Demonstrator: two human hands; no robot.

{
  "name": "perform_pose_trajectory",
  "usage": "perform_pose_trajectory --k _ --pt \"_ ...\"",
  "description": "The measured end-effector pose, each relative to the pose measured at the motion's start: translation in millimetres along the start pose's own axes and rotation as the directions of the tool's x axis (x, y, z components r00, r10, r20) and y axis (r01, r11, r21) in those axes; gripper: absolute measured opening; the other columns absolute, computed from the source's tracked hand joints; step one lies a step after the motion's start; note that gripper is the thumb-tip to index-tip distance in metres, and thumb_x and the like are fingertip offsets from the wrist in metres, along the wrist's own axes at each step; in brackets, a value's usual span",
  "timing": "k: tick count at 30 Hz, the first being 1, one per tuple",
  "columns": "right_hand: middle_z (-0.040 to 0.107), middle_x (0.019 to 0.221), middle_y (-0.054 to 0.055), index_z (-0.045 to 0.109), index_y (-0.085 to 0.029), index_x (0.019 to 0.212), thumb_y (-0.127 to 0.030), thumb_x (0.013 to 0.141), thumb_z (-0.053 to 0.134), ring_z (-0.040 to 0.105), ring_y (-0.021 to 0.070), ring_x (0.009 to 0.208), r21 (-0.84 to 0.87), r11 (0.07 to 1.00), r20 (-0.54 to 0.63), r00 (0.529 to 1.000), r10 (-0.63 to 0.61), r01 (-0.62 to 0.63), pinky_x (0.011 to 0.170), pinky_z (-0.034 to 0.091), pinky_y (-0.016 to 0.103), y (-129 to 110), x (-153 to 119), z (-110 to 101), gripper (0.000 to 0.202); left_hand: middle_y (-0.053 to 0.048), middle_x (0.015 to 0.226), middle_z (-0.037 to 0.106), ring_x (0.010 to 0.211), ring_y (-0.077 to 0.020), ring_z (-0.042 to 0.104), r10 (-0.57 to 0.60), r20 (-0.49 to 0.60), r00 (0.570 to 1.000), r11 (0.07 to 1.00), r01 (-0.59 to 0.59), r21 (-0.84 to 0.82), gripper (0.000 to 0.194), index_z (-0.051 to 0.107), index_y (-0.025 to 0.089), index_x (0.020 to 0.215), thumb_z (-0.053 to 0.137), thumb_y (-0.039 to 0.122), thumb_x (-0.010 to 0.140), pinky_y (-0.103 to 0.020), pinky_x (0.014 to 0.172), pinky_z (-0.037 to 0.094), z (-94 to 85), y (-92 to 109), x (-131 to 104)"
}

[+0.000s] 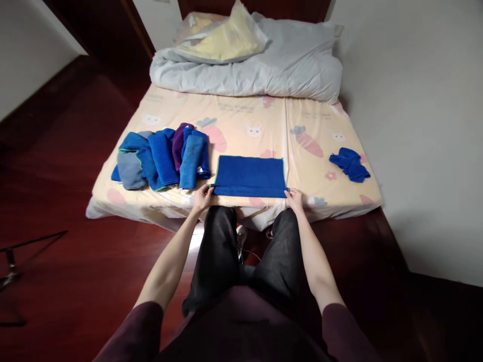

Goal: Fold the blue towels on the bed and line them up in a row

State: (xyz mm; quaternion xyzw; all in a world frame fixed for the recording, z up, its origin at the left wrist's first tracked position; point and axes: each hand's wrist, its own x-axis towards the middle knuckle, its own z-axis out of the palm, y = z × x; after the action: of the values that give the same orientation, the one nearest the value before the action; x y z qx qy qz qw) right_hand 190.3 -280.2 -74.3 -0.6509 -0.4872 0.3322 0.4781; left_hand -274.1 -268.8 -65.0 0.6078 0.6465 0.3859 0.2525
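A dark blue towel (249,175) with a thin green edge lies flat on the mattress (245,125), near its front edge. My left hand (203,197) pinches the towel's near left corner. My right hand (294,198) pinches its near right corner. The near edge looks doubled over into a narrow fold between my hands.
A row of folded blue, grey and purple towels (162,158) lies to the left on the mattress. A crumpled blue cloth (350,164) sits at the right. A grey duvet (256,65) is heaped at the far end. A white wall runs along the right; dark wooden floor lies to the left.
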Motion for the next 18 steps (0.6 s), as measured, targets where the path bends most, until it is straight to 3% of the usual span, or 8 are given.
perform_pose_trajectory --k 4,11,18 --pt "0.065 0.06 0.002 0.06 -0.024 0.071 -0.071 0.067 0.079 0.066 0.0233 0.064 -0.038 0.999 -0.016 1.0 0.024 -0.024 0.07 0.059 0.038 7.5 0.1 -0.8 0.051 -0.002 0.064 0.06 0.063 -0.0179 0.054 -0.025 0.006 1.0 0.998 0.025 0.051 0.038 0.063 0.019 0.076 0.056 0.055 0.089 -0.028 0.062 0.04 -4.3 -0.5 -3.8" --pt "0.074 0.07 0.008 0.064 -0.022 0.072 -0.068 0.07 0.077 0.073 0.0268 0.073 -0.061 0.998 -0.033 0.999 0.008 -0.01 0.073 0.059 0.037 9.2 0.7 1.3 0.047 -0.006 0.071 0.07 0.068 -0.0209 0.064 -0.071 -0.009 0.997 0.997 0.071 0.023 0.041 0.07 0.017 0.077 0.059 0.055 0.085 -0.03 0.068 0.05 -5.2 -4.9 -9.3" --pt "0.078 0.078 0.012 0.066 -0.021 0.075 -0.058 0.073 0.078 0.076 0.0304 0.077 -0.077 0.996 -0.047 0.998 0.047 -0.05 0.077 0.061 0.041 6.8 1.2 4.3 0.039 -0.015 0.096 0.081 0.087 -0.0294 0.077 -0.211 -0.067 0.975 0.977 0.208 -0.045 0.034 0.078 0.014 0.09 0.071 0.045 0.078 -0.039 0.085 0.061 0.1 -1.4 -10.9"
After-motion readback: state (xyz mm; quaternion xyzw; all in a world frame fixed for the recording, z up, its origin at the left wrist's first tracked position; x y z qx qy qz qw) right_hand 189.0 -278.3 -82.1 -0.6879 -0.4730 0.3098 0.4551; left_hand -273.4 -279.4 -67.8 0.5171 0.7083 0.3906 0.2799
